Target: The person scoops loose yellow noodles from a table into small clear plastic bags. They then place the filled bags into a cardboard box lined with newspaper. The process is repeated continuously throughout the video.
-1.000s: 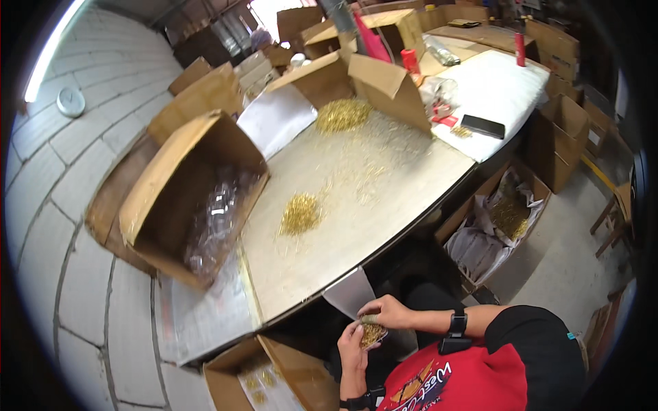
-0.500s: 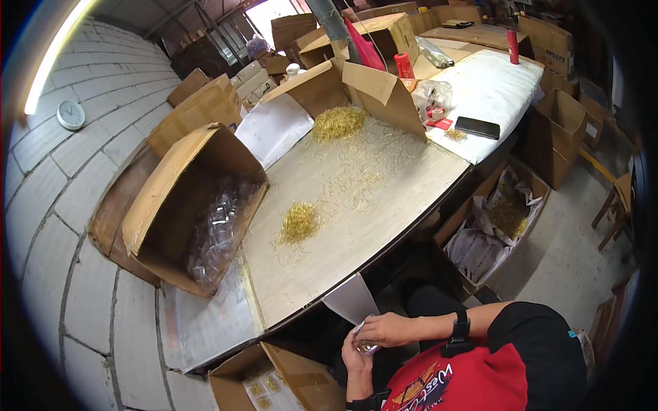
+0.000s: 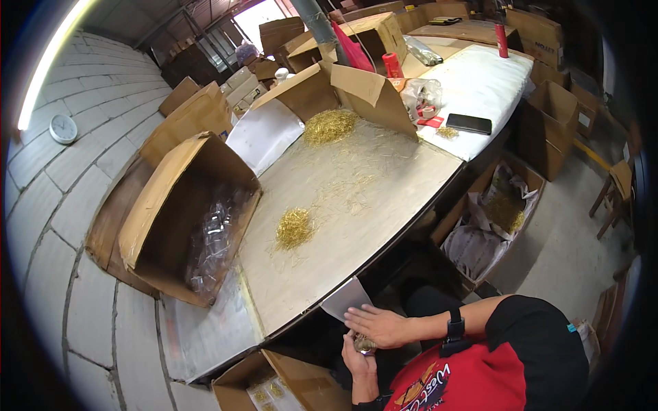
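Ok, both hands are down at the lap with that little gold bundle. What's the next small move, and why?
Probably lift the right hand a little off the gold bundle. It lies flat over the bundle, which the left hand cups from below, so the bundle is mostly hidden. The clear bag hangs at the table edge just above, close enough for a short move once the bundle is visible.

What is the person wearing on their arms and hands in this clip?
Both hands are bare, no gloves. The right hand has a black watch on its wrist, below a short black sleeve of a red and black shirt. The left hand shows no band or ring.
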Available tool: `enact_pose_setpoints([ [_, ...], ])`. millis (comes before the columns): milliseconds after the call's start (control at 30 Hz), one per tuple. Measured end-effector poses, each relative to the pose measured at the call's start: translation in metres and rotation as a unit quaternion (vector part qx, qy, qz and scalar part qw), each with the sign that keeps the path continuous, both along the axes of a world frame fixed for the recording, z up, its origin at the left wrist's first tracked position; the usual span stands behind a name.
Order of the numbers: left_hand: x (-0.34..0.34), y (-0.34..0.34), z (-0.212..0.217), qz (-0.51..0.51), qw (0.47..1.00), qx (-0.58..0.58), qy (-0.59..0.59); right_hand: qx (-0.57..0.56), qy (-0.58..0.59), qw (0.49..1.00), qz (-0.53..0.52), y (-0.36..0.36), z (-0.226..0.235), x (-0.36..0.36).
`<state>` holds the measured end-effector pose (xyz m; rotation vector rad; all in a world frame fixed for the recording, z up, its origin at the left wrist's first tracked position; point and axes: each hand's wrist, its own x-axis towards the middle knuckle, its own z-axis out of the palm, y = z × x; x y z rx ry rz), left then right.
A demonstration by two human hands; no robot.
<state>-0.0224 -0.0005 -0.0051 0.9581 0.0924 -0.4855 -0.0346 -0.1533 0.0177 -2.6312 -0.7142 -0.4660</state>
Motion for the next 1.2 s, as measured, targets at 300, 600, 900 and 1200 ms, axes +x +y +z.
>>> enact_pose_setpoints([
  [300,0.011,0.002,-0.046,0.024,0.993,-0.114,0.005,-0.006,0.076,0.997,0.015,0.023,0.011,-0.010],
  [600,-0.001,0.019,0.014,0.033,0.998,-0.039,0.036,0.551,0.182,0.810,-0.090,-0.051,0.042,0.012],
  [900,0.000,0.010,0.012,0.053,0.998,-0.008,0.040,0.503,0.431,0.747,-0.052,-0.027,0.012,0.000],
  [1200,-0.003,0.005,0.007,0.065,0.995,0.059,0.056,0.542,0.473,0.686,-0.110,-0.015,-0.006,0.005],
])
